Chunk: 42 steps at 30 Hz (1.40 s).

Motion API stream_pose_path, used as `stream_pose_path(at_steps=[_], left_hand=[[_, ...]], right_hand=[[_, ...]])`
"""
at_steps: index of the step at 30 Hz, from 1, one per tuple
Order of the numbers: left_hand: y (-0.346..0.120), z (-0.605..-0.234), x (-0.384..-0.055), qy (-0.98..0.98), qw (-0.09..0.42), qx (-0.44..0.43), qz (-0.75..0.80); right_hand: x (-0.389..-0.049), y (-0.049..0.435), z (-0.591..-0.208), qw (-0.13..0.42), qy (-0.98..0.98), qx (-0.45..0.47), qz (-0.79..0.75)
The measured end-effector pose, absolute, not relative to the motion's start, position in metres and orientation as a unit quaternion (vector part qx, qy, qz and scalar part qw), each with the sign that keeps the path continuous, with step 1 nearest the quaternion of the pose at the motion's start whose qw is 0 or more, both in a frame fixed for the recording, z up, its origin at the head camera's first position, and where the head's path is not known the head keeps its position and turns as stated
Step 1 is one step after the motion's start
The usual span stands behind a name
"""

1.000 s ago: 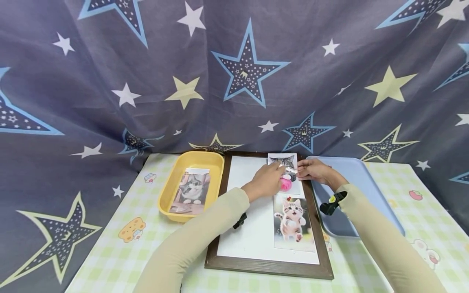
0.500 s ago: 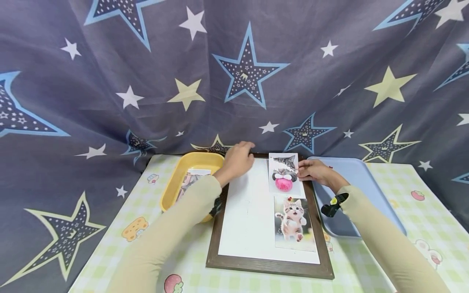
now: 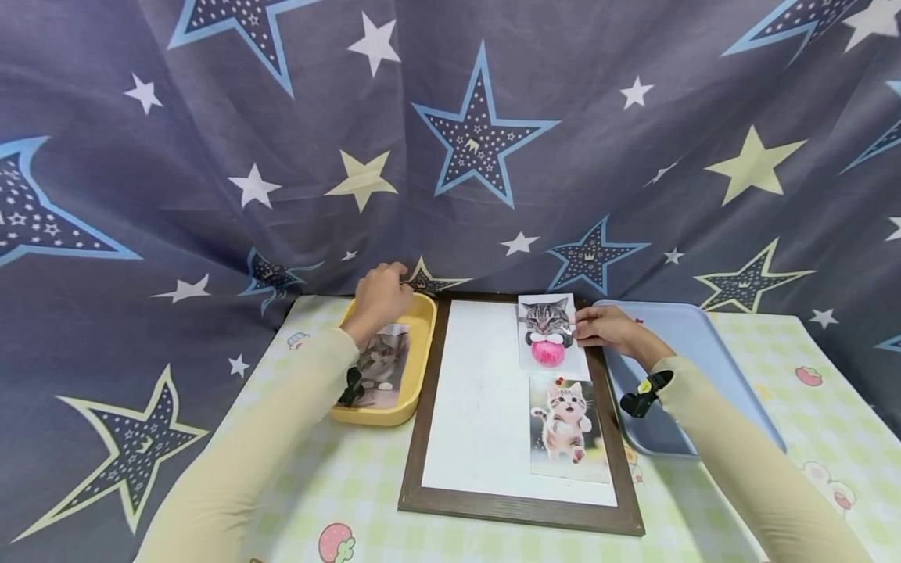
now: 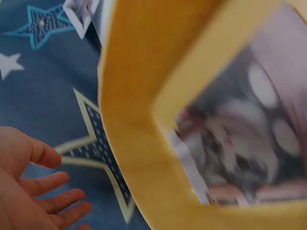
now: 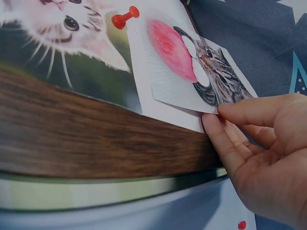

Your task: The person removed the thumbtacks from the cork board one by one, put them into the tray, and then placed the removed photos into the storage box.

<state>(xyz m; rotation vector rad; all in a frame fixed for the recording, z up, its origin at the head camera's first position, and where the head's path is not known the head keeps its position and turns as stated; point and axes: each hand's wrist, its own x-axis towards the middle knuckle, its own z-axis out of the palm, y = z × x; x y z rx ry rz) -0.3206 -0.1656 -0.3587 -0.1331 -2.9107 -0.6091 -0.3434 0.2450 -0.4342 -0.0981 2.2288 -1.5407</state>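
Observation:
My right hand [image 3: 607, 328] pinches the right edge of a photo of a grey tabby cat with a pink ball [image 3: 547, 328]; in the right wrist view thumb and forefinger meet on that photo's edge. The photo lies at the upper right of a white board with a dark brown wooden frame [image 3: 517, 512]. Below it, a kitten photo [image 3: 568, 430] is fixed by a red push pin [image 5: 125, 17]. Over the far end of a yellow tray [image 3: 373, 416], my left hand [image 3: 380, 301] has loosely spread fingers and holds nothing. Another cat photo [image 3: 383, 371] lies inside this tray.
A blue tray [image 3: 697, 367] stands right of the board, partly under my right forearm; a red pin [image 5: 242, 224] lies in it. Beneath everything is a green checked tablecloth [image 3: 380, 477]. A dark star-patterned curtain [image 3: 619, 156] hangs behind the table.
My left hand has left the tabby photo and moved left across the board to above the yellow tray. The right hand keeps its hold on the photo's edge.

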Motion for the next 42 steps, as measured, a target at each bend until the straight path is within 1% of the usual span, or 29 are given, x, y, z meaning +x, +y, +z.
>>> stream_pose_path(at_steps=[6,12,19,23,27,32,42], left_hand=[[-0.190,-0.358,-0.318,-0.984,0.038,-0.002,-0.172],[-0.207,-0.356,-0.314,-0.989,-0.027,0.034,-0.141],[-0.223,-0.351,-0.314,-0.986,-0.094,0.053,-0.127],[-0.230,-0.348,-0.313,-0.981,-0.123,0.053,-0.138],[-0.237,-0.354,-0.317,-0.979,-0.128,0.041,-0.154],[-0.244,-0.356,-0.319,-0.982,-0.103,0.010,-0.157],[-0.252,-0.358,-0.313,-0.961,-0.102,0.056,-0.251]], right_hand=[[-0.344,0.248,-0.434,0.219,0.803,-0.034,-0.554],[-0.343,0.247,-0.434,0.220,0.797,-0.038,-0.562],[-0.347,0.247,-0.433,0.216,0.794,-0.038,-0.567],[-0.348,0.247,-0.434,0.216,0.794,-0.036,-0.567],[-0.346,0.248,-0.435,0.219,0.791,-0.035,-0.570],[-0.345,0.248,-0.433,0.223,0.789,-0.036,-0.571],[-0.346,0.248,-0.434,0.223,0.794,-0.026,-0.565]])
